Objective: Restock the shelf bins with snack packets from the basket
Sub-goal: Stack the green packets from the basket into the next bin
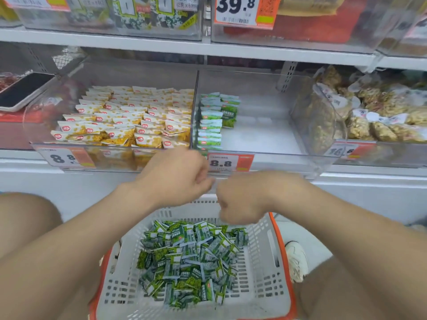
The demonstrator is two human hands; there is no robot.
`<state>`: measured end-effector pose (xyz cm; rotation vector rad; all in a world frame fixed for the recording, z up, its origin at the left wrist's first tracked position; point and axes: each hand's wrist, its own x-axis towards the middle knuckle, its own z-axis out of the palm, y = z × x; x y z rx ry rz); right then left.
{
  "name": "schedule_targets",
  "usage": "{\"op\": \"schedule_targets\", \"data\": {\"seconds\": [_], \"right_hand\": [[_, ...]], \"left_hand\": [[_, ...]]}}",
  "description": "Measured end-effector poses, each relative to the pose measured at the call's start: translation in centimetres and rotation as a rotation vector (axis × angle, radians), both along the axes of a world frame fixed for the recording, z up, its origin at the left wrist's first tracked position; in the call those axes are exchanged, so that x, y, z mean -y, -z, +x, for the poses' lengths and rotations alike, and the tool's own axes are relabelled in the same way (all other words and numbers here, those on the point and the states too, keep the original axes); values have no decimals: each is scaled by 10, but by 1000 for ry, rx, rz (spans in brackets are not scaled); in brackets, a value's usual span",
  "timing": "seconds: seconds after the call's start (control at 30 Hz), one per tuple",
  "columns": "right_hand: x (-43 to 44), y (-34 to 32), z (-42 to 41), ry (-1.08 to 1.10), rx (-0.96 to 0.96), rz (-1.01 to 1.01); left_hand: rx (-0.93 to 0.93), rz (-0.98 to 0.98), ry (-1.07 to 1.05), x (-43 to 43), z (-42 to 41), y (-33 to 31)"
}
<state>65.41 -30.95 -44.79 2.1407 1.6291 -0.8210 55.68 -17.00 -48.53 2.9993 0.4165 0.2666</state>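
Landmark for all positions: the green-packet bin [258, 132], a clear plastic bin on the middle shelf of a white shop fixture.

Contents: two short rows of green snack packets [211, 121] stand on edge against the bin's left wall. The rest of its white floor is bare. A price label [228, 161] reading 8.8 is fixed to its front lip.

Left of the bin, sharing a clear divider: a neighbouring bin filled with yellow-and-white packets [129, 118] in overlapping rows. Further left, a dark flat screen [25, 90] lies tilted.

Right of the bin: clear bags of brown snacks [381, 116] are heaped in another bin.

Above the bin: a white shelf board [184, 48] carries more clear bins and a large tag [242, 10] reading 39.8.

Below and in front of the bin: a grey slotted basket [261, 250] with an orange rim holds a loose heap of green packets [189, 257]. It sits between the person's bare knees. A white shoe [297, 259] rests on pale floor at its right side.

Hands: the left hand [175, 174] is just in front of the bin's lip, fingers curled downward. The right hand [240, 199] is lower, over the basket's far edge, fingers curled into the palm (both are motion-blurred). Whether either holds a packet cannot be told.
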Motion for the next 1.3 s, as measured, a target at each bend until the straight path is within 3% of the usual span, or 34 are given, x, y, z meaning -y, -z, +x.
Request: {"op": "schedule_targets", "data": {"seconds": [0.1, 0.27, 0.5, 0.7, 0.87, 1.03, 1.3], "right_hand": [[8, 43, -11, -113, 79, -155], [6, 88, -12, -145, 78, -156], [-3, 103, -3, -193, 108, -131], [-17, 111, -1, -246, 125, -119], [-24, 109, 2, -274, 117, -115], [-26, 102, 6, -233, 128, -107], [-7, 79, 31, -140, 146, 68]], "left_hand": [[-313, -38, 82, 9, -1, 38], [-666, -57, 65, 10, 9, 124], [-828, -163, -90, 8, -4, 260], [-794, -519, -185, 8, -7, 326], [-582, -483, -189, 6, -11, 350], [-490, -500, -247, 14, -8, 320], [-251, -960, -201, 9, 5, 216]]}}
